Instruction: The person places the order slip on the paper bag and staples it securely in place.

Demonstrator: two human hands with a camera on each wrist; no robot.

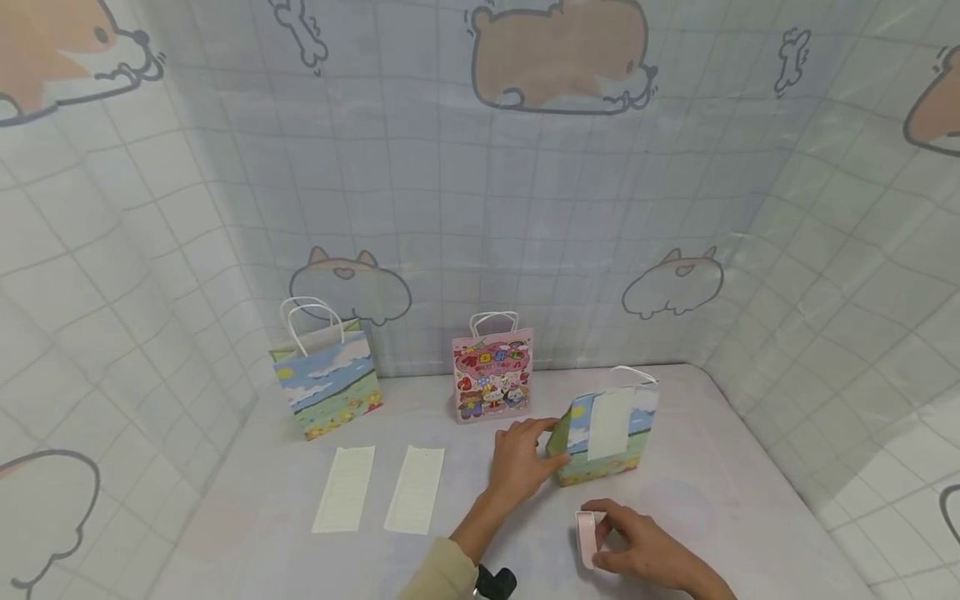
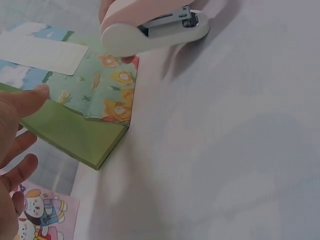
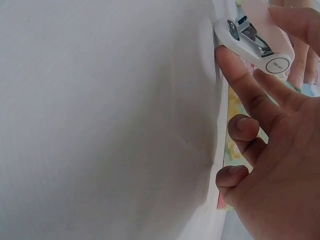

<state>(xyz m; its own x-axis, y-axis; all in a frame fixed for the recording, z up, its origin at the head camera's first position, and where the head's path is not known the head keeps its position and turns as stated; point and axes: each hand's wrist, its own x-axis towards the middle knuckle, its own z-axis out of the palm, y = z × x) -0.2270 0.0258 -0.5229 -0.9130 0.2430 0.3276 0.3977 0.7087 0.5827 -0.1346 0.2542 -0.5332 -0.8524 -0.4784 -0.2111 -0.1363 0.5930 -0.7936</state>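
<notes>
My right hand [image 1: 641, 546] pinches a small pink and white stapler [image 1: 587, 540] between thumb and fingers, just above or at the tabletop. The stapler [image 3: 260, 42] has its jaws apart in the right wrist view. Left of it, my left hand [image 1: 521, 458] holds the left side of a landscape-print paper gift bag [image 1: 577, 442], thumb at the front edge. A white paper strip [image 1: 610, 423] lies flat against the bag's front. The bag's green side panel [image 2: 75, 130] shows in the left wrist view, with some of the hand's fingers bent beside it.
Another landscape gift bag [image 1: 330, 383] stands at the back left, a pink cartoon gift bag [image 1: 492, 375] at the back middle. Two lined paper strips [image 1: 343, 490] lie on the table's left part. A black object [image 1: 495, 583] is at the front edge. Patterned sheeting [image 1: 525, 208] encloses the table.
</notes>
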